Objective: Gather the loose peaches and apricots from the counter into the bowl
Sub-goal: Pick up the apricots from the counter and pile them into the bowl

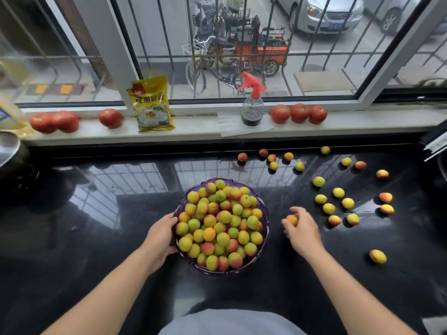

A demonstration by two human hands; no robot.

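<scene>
A purple bowl (265, 215) heaped with yellow, green and red fruit stands on the black counter (96, 238) in front of me. My left hand (160, 234) grips the bowl's left rim. Just right of the bowl, my right hand (301, 229) is closed around one orange apricot (292, 220), a little above the counter. Several loose peaches and apricots (338, 192) lie scattered over the right half of the counter, from the back edge to a lone one (377, 256) at the near right.
On the windowsill behind stand a spray bottle (252, 107), a yellow packet (152, 105) and tomatoes at left (110, 118) and right (300, 113). A metal pot (9, 148) sits at the far left. A barred window backs the sill.
</scene>
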